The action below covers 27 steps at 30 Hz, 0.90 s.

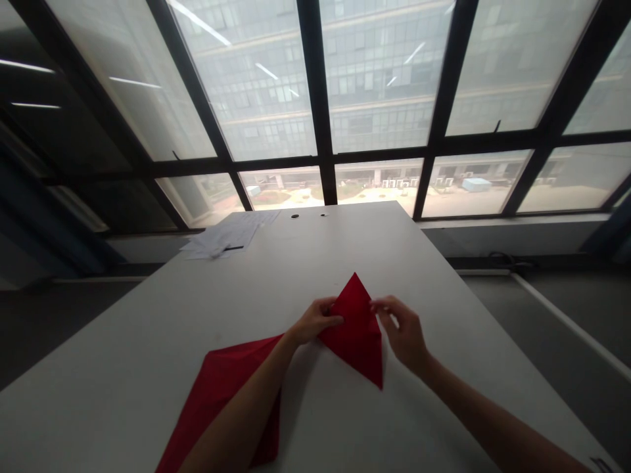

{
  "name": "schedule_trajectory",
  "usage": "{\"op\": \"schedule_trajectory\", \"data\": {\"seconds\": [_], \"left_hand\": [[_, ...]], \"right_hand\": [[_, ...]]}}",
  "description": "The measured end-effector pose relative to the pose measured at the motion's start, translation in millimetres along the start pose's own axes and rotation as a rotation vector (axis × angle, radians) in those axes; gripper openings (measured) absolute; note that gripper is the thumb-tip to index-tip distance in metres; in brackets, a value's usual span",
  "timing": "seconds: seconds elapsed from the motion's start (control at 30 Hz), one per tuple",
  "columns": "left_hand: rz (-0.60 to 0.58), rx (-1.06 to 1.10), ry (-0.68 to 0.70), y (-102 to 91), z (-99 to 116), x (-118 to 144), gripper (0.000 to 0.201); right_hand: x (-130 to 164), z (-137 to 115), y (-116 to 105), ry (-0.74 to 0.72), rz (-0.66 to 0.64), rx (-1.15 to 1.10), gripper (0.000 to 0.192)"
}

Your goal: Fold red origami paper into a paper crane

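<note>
A folded piece of red paper with a pointed top is held up over the white table, roughly in front of me. My left hand grips its left edge, the thumb lying on the near face and the fingers behind. At the opposite edge, the bent fingers of my right hand pinch the paper near its upper side; the fingertips are slightly blurred. Beneath my left forearm lies a larger creased red sheet, partly covered by the arm.
White printed papers with a dark pen on them lie at the table's far left. Two round holes pierce the white table near its far edge. Large dark-framed windows stand beyond it. A pale bar runs along the floor at right.
</note>
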<state>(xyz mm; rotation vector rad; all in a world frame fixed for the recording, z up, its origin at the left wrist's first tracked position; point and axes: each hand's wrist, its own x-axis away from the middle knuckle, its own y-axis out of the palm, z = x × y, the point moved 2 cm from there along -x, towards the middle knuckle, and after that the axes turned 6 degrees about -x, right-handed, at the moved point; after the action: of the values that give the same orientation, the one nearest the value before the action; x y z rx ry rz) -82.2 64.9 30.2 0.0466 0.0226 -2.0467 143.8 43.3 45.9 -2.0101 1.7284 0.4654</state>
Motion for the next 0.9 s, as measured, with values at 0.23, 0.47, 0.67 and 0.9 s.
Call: {"op": "schedule_trajectory", "data": {"seconds": [0.23, 0.47, 0.67, 0.9], "left_hand": [[-0.03, 0.112, -0.03, -4.2, -1, 2, 0.058], [0.041, 0.071, -0.029, -11.6, 0, 4, 0.06], [0.148, -0.044, -0.007, -16.8, -1, 2, 0.068], [0.23, -0.199, 0.086, -22.3, -15, -5, 0.07]], "right_hand": [[-44, 35, -5, 0.459, -0.481, -0.359, 0.041], [-40, 33, -21, 0.486, -0.563, -0.33, 0.053], [-51, 43, -39, 0.446, -0.387, -0.13, 0.039], [-50, 52, -26, 0.462, -0.446, 0.005, 0.036]]}}
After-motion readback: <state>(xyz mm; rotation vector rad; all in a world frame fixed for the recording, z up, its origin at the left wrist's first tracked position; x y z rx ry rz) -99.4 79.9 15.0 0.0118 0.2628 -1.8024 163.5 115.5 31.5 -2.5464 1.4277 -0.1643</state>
